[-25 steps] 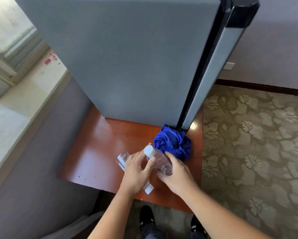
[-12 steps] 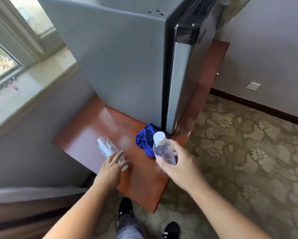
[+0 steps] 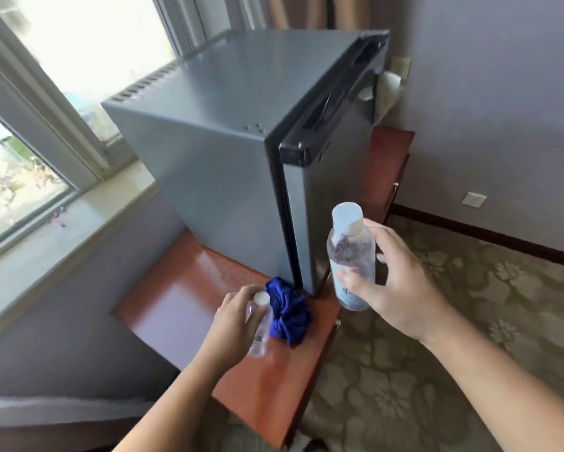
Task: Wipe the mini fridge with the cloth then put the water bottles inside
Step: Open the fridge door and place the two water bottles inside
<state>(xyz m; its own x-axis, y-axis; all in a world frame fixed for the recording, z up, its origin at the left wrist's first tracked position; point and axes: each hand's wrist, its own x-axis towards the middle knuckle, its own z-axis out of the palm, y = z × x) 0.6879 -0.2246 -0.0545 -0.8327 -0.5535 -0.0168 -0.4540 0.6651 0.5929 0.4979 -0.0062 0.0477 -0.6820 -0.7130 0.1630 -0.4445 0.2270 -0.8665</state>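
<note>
The grey mini fridge (image 3: pixel 215 164) stands on a reddish wooden table (image 3: pixel 176 308), its black-topped door (image 3: pixel 333 125) shut. A crumpled blue cloth (image 3: pixel 289 316) lies on the table at the fridge's front corner. My right hand (image 3: pixel 401 288) grips a clear water bottle (image 3: pixel 350 256) with a white cap, upright in the air just right of the door. My left hand (image 3: pixel 235 324) holds a second clear water bottle (image 3: pixel 259 324), lifted a little over the table beside the cloth.
A window (image 3: pixel 29 125) and pale sill (image 3: pixel 46 236) are at the left. Patterned carpet (image 3: pixel 469 337) covers the floor to the right. A wall socket (image 3: pixel 473 200) sits low on the grey wall. A second wooden piece (image 3: pixel 391 151) stands behind the fridge.
The view has risen, so the fridge top shows. My right hand has lifted its bottle higher, next to the door. My left hand has picked the other bottle up off the table.
</note>
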